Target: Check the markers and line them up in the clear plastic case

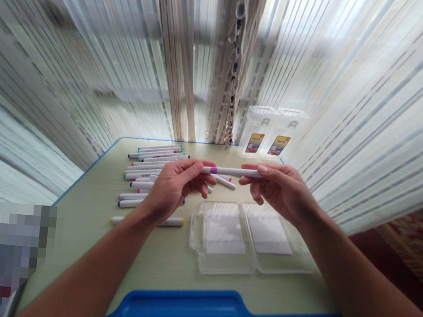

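A white marker point(232, 171) with a purple band is stretched level between my two hands, above the table. My left hand point(180, 180) pinches its left end, near the purple band, with thumb and fingers. At the other end, my right hand point(278, 184) grips the white barrel between thumb and fingers. Below and to the left lie several white markers point(147, 165) with coloured ends, in rows and partly hidden by my left hand. Beneath my hands a clear plastic case point(197, 261) lies opened flat, with white paper-like panels in both halves.
Two clear plastic cases point(264, 121) with yellow labels stand upright at the table's back right. The pale table point(94, 183) has a blue edge and a blue front tray rim point(180, 304). String curtains point(125, 47) hang behind and along both sides.
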A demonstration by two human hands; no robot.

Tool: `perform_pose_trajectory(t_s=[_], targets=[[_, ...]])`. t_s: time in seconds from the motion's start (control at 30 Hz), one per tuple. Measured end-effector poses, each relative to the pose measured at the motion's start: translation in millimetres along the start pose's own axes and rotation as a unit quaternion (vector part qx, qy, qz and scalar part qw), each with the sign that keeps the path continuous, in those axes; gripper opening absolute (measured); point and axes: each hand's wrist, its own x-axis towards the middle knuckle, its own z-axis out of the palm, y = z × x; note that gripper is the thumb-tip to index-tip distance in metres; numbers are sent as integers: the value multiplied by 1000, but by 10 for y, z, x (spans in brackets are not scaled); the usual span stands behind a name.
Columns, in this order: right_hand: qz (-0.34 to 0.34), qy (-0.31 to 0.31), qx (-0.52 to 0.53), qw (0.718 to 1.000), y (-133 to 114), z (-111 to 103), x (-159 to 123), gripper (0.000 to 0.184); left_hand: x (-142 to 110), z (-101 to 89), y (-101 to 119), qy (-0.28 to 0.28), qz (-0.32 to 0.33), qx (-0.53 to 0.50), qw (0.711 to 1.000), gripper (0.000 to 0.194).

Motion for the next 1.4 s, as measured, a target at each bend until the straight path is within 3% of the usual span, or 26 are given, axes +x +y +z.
perform_pose_trajectory(t_s=[0.53,0.9,1.4], targets=[[27,29,51,998,-30,-25,39,22,-13,-29,-6,-50,11,-19,999,27],[42,59,55,996,-59,-2,33,22,-35,-30,-17,-43,34,23,998,26],[104,147,76,981,-131,83,55,24,-61,-32,-5,-107,66,4,992,27]])
